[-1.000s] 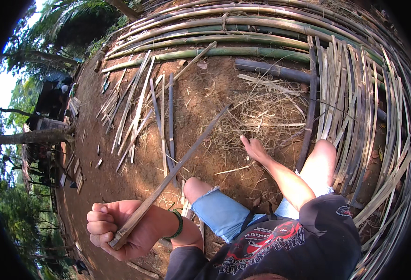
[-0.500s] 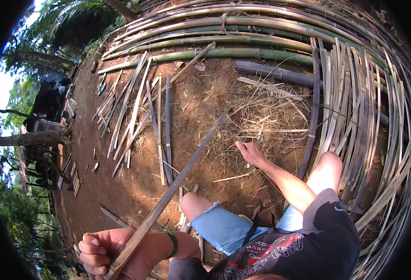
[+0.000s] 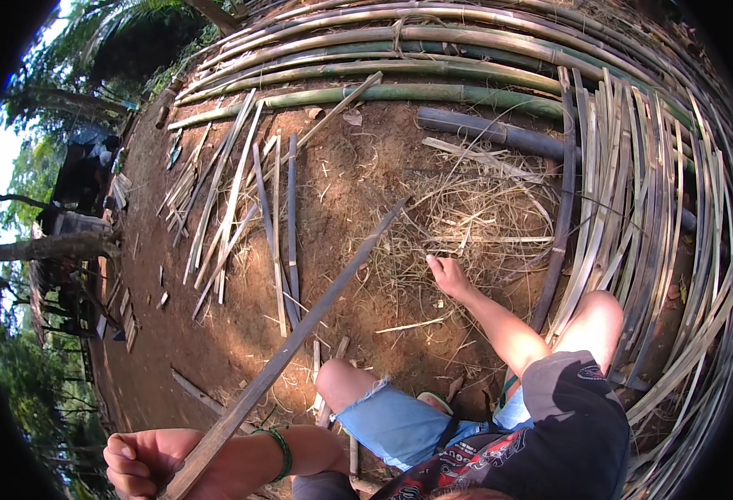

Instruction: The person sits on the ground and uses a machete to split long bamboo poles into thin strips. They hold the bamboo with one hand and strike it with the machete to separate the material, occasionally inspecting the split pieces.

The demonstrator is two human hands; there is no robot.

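Observation:
A long dark bamboo strip (image 3: pixel 287 350) slants across the view, from the lower left up to a narrow tip near the middle. Its near end lies in my left hand (image 3: pixel 146 462), whose fingers are curled in. A green cord bracelet circles that wrist. My right hand (image 3: pixel 448 277) is closed near the edge of a heap of shavings (image 3: pixel 475 212), to the right of the strip and apart from it. Whatever those fingers hold is hidden from this view.
Thick bamboo poles (image 3: pixel 466 93) lie across the far side. Many split slats (image 3: pixel 625 208) fill the right, beside a dark pole (image 3: pixel 560 225). Loose strips (image 3: pixel 225 200) are scattered on the dirt ground (image 3: pixel 341 167) to the left. A tree trunk (image 3: pixel 50 248) stands at the far left.
My left hand has shifted left and slightly down, carrying the near end of the strip with it. My right hand has moved slightly right and down, still closed.

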